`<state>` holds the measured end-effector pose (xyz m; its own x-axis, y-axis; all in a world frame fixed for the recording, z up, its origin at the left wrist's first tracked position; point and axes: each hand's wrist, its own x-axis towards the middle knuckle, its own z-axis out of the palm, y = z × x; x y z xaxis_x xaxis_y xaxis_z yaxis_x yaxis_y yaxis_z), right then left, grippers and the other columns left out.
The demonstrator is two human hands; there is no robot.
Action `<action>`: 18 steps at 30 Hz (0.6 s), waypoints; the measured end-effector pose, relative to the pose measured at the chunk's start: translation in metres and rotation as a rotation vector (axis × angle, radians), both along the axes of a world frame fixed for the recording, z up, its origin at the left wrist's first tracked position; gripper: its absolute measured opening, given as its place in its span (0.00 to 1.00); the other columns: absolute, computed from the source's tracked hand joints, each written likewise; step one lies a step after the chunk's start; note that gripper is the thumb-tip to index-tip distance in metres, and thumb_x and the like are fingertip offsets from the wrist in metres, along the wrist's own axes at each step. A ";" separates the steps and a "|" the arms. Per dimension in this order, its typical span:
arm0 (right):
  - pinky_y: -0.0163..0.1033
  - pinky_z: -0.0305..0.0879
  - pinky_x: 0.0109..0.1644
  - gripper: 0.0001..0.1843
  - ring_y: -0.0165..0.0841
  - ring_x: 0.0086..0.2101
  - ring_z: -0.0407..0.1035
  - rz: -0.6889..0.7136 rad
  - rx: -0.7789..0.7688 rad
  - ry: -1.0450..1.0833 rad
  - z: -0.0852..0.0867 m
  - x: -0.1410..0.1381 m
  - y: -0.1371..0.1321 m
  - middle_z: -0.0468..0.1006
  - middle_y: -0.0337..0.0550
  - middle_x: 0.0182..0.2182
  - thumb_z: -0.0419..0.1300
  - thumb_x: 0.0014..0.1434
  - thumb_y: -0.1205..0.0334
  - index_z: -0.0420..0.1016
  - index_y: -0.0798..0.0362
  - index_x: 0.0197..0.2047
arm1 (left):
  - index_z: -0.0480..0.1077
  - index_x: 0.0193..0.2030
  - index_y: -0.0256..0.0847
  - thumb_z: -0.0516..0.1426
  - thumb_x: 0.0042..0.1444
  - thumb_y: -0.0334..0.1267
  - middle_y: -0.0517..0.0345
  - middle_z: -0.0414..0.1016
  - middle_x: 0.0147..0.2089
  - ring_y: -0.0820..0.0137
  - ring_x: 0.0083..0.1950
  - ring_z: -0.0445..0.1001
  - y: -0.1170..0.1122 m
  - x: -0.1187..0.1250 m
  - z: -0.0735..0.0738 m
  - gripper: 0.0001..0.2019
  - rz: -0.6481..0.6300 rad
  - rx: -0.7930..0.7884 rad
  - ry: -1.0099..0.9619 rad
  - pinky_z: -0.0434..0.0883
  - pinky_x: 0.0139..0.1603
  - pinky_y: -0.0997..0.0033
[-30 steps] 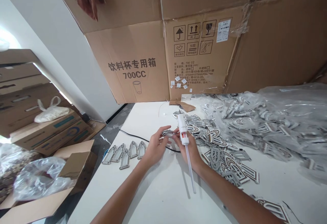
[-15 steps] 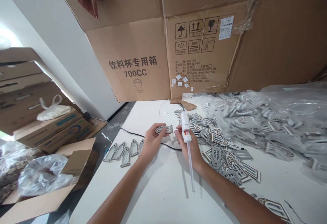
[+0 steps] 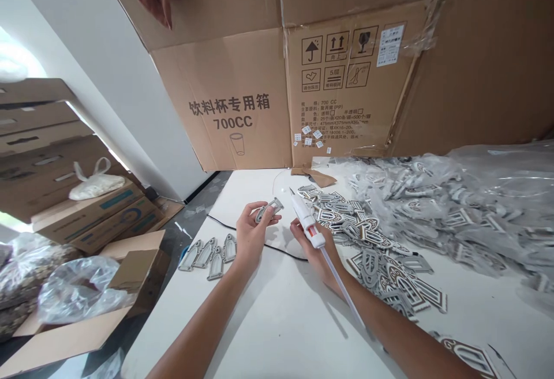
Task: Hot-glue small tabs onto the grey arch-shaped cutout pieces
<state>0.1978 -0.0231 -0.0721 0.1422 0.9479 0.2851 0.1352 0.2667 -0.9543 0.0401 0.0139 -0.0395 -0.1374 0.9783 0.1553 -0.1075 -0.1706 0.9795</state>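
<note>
My left hand (image 3: 251,232) is closed on a small grey arch-shaped cut-out piece (image 3: 268,209), lifted above the white table (image 3: 277,321). My right hand (image 3: 314,246) grips a white glue gun (image 3: 305,220) whose clear glue stick trails back along my forearm. The gun's nozzle points up and left, close to the held piece but apart from it. A row of several finished grey arch pieces (image 3: 210,252) lies on the table left of my left hand. A loose heap of the same pieces (image 3: 372,240) spreads to the right of my right hand.
Large cardboard boxes (image 3: 242,96) wall off the table's far side. Clear plastic bags with more pieces (image 3: 467,206) cover the right of the table. A black cable (image 3: 281,247) runs across it under my hands. Open cartons and plastic bags (image 3: 73,292) stand on the floor at left.
My left hand has raised the piece and tilted it. The glue gun has swung from upright to leaning left, its nozzle now toward the piece.
</note>
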 end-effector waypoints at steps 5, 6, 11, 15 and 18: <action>0.37 0.55 0.32 0.21 0.32 0.27 0.59 0.067 0.003 -0.112 0.005 0.000 -0.004 0.68 0.36 0.25 0.58 0.69 0.41 0.74 0.50 0.37 | 0.70 0.47 0.39 0.70 0.57 0.50 0.50 0.85 0.39 0.61 0.40 0.86 -0.002 0.002 0.003 0.21 0.009 0.021 -0.033 0.81 0.50 0.57; 0.37 0.55 0.32 0.20 0.32 0.27 0.60 0.080 0.018 -0.137 0.005 0.000 -0.004 0.68 0.36 0.25 0.57 0.69 0.42 0.74 0.50 0.36 | 0.70 0.46 0.39 0.70 0.57 0.50 0.50 0.85 0.39 0.62 0.39 0.86 -0.002 0.002 0.003 0.21 0.023 0.031 -0.036 0.81 0.49 0.58; 0.37 0.55 0.34 0.21 0.33 0.28 0.61 0.092 0.108 -0.212 0.006 0.001 -0.003 0.68 0.36 0.27 0.56 0.70 0.44 0.68 0.49 0.32 | 0.67 0.43 0.39 0.69 0.58 0.50 0.50 0.84 0.39 0.63 0.37 0.85 0.000 0.000 0.003 0.20 0.085 0.065 -0.050 0.81 0.45 0.60; 0.38 0.54 0.35 0.20 0.33 0.29 0.61 0.124 0.143 -0.272 0.004 0.001 -0.003 0.68 0.37 0.28 0.55 0.71 0.45 0.63 0.48 0.31 | 0.66 0.45 0.41 0.67 0.59 0.50 0.53 0.83 0.39 0.67 0.34 0.83 0.002 -0.002 0.002 0.20 0.092 0.061 -0.063 0.79 0.40 0.65; 0.38 0.54 0.35 0.20 0.34 0.29 0.61 0.138 0.146 -0.303 0.002 0.002 -0.002 0.68 0.37 0.29 0.54 0.71 0.45 0.61 0.48 0.31 | 0.67 0.48 0.42 0.65 0.62 0.50 0.55 0.81 0.40 0.73 0.30 0.77 0.003 -0.002 -0.001 0.17 0.061 0.063 -0.065 0.74 0.33 0.71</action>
<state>0.1996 -0.0252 -0.0703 -0.0959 0.8985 0.4283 0.3596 0.4325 -0.8268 0.0376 0.0166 -0.0404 -0.2078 0.9564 0.2052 -0.1576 -0.2397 0.9580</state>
